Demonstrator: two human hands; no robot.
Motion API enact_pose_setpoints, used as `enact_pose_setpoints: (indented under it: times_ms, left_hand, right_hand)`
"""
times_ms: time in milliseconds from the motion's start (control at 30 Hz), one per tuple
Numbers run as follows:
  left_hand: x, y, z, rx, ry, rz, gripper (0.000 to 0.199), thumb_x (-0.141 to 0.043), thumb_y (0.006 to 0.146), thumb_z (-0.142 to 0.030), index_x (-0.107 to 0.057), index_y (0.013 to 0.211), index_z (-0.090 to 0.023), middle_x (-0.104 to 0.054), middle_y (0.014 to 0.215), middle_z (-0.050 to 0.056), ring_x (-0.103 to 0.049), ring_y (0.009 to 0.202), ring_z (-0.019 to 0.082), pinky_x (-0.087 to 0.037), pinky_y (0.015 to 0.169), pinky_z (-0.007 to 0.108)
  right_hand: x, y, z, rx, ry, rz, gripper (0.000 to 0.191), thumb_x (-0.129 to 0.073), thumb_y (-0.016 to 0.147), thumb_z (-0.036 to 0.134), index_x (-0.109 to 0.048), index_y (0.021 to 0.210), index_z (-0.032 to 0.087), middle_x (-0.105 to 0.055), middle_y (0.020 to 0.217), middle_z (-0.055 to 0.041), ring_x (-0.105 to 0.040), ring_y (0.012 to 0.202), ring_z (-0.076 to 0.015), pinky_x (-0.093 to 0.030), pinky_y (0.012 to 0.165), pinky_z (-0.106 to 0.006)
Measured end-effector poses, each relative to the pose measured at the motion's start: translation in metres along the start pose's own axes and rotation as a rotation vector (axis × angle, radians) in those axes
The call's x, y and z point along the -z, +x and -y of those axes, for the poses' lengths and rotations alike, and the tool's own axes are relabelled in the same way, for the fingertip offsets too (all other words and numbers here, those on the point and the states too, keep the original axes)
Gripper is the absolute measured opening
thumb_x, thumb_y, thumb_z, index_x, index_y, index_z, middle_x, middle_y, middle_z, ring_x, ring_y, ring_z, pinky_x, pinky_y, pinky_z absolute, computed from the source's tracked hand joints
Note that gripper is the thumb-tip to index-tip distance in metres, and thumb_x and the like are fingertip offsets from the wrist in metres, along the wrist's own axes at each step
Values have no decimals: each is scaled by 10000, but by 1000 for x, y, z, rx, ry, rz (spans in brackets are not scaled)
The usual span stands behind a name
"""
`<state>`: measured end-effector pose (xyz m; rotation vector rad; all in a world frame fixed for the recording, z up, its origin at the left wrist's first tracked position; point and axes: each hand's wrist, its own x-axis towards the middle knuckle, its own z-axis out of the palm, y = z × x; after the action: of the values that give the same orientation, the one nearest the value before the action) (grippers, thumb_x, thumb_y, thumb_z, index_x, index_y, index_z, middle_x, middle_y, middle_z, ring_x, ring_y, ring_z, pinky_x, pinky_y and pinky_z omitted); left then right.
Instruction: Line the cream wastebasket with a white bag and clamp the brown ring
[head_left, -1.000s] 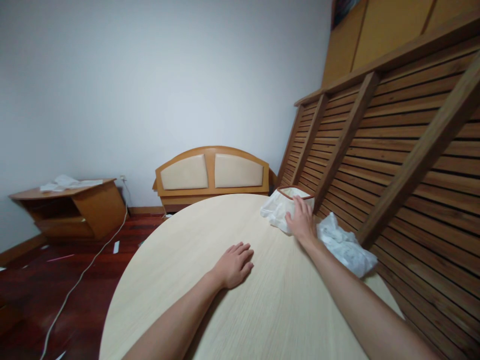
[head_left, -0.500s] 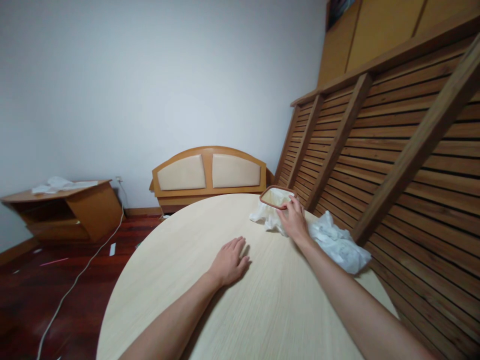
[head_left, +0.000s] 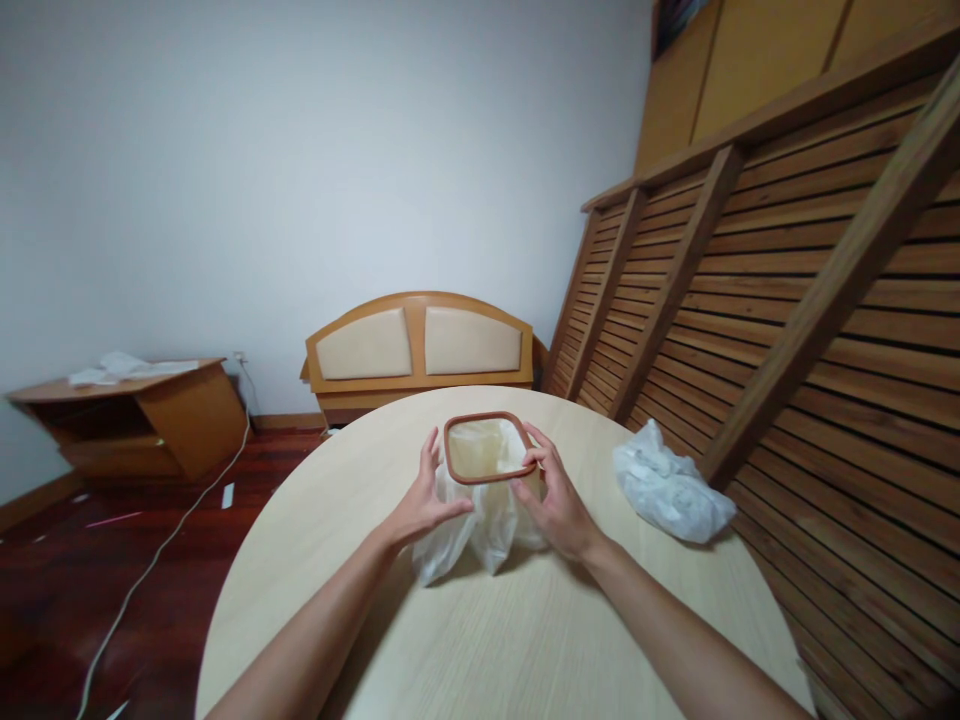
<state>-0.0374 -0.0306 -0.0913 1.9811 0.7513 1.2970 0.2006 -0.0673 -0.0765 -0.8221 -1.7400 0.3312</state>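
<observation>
A small bin with a brown rim [head_left: 491, 480] stands near the middle of the round table [head_left: 300, 560]. A thin white plastic bag [head_left: 491, 535] lines it and hangs down outside below the rim. My right hand [head_left: 559, 500] grips the bin's right side, with fingers over the rim and the thumb in front. On the left side, my left hand [head_left: 424, 505] is spread with thumb and fingers apart beside the bin; whether it touches the bag I cannot tell.
A crumpled white plastic bag [head_left: 667, 485] lies at the table's right edge. Wooden slatted panels [head_left: 810, 400] lean on the right. A headboard [head_left: 420, 345] stands behind the table. At the left are a low cabinet [head_left: 180, 430] and a white cable [head_left: 161, 560] on the floor.
My right hand has brought the lined bin from the table's far right edge toward me and to the left. My left hand has risen from the tabletop to the bin's left side.
</observation>
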Motion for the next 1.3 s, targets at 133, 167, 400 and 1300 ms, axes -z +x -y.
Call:
enact_pose_setpoints:
  times_ms: [133,167,400,1300]
  left_hand:
    - [-10,-2,-13,-7,50,-30,1169,-905,601,-418,-192,1507,-223,-428,1476,166,-434,1396,366,-314,1195,582]
    - [-12,-2,-16,-15,93,-54,1149,-900,600,-407,-207,1496,-223,-451,1449,160,-462,1369,359,-343,1179,575]
    - [-10,-4,-28,-320,743,-102,1149,-827,665,-405,-117,1550,-225,-411,1467,203,-438,1351,401,-387,1111,600]
    - [-28,-13,-17,-405,1039,104,966,-795,690,-492,-353,1501,-207,-452,1476,203,-421,1377,390,-262,1195,591]
  right_hand:
    - [4,-6,0,57,64,89,238,-602,919,301,-410,1056,268,-337,1587,-127,-309,1502,-254,-319,1198,-508]
    - [6,-6,-1,68,43,115,255,-605,918,306,-411,1080,267,-322,1596,-129,-303,1504,-257,-316,1200,-511]
    - [21,-1,-3,220,-232,221,534,-723,826,401,-492,1282,248,-316,1614,-133,-243,1519,-327,-275,1213,-570]
    - [-3,-8,-18,-378,124,219,1106,-799,710,555,-153,1558,261,-280,1603,-172,-347,1465,-324,-291,1201,-558]
